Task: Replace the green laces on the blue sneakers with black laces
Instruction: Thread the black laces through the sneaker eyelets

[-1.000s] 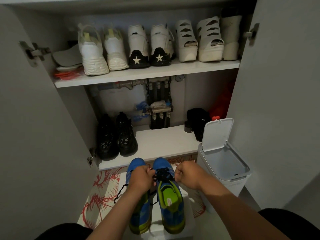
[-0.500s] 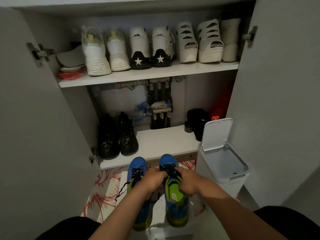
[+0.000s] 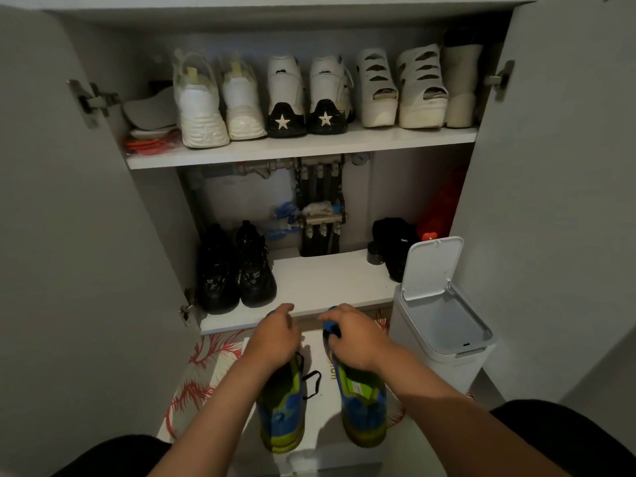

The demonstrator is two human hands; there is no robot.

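Two blue sneakers with lime-green heels and insoles sit side by side, toes pointing at the cabinet, over a white surface (image 3: pixel 321 414). My left hand (image 3: pixel 275 335) grips the front of the left sneaker (image 3: pixel 280 418). A loop of black lace (image 3: pixel 311 383) hangs off that shoe's right side. My right hand (image 3: pixel 356 335) holds the front of the right sneaker (image 3: pixel 364 407), fingers curled over its blue toe. Both hands hide the lacing areas. No green lace shows.
An open shoe cabinet stands ahead; its lower shelf (image 3: pixel 327 284) carries black shoes (image 3: pixel 237 270) at the left. Several white shoes fill the upper shelf (image 3: pixel 309 148). A white bin (image 3: pixel 444 325) with its lid up stands at the right. A red-patterned rug (image 3: pixel 206 366) lies below.
My hands were pulling at the black lace between the shoes. They have since moved apart, one onto each sneaker, and the two shoes now sit farther apart and closer to the lower shelf.
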